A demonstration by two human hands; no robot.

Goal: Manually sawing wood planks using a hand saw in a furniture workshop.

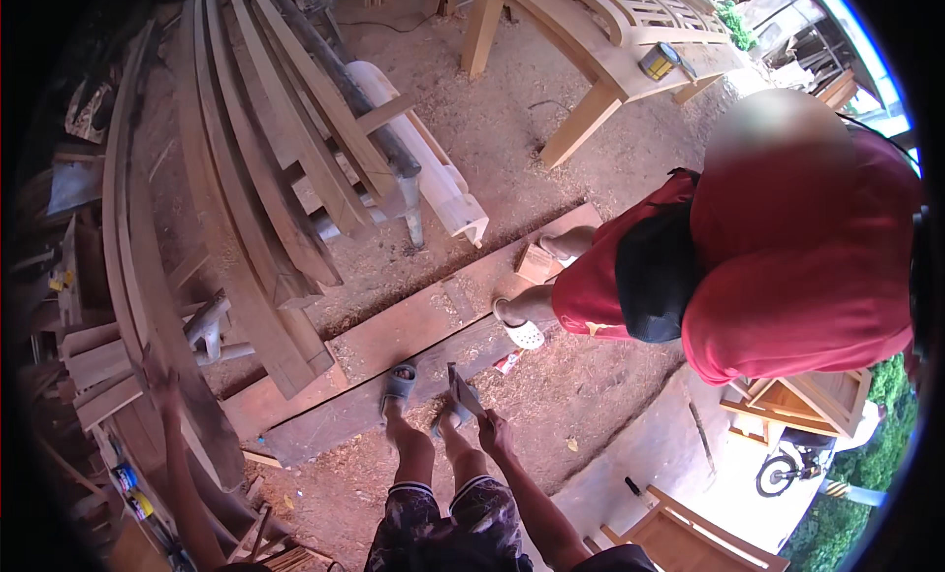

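Right fingers (491, 432) curled round a flat-bladed tool (467, 390) projecting ahead of them; probably stiff, light, best gripped at its near end; left fingers (163, 380) spread over a long board (148, 227), contact uncertain.

Strong daylight enters from the right, washing out the pale ground (707, 474) around the dark motorcycle (795, 464) to near white. A blue-violet fringe edges the glare at the upper-right rim. The brown shavings-strewn dirt floor (472, 168) is evenly, softly lit; the left side is dim, leaving the person's left hand (165, 387) murky. Fisheye distortion bows the long brown wooden planks (219, 149), black vignetting swallows the corners, and a round blur covers the red-clothed co-worker's (797, 277) head.
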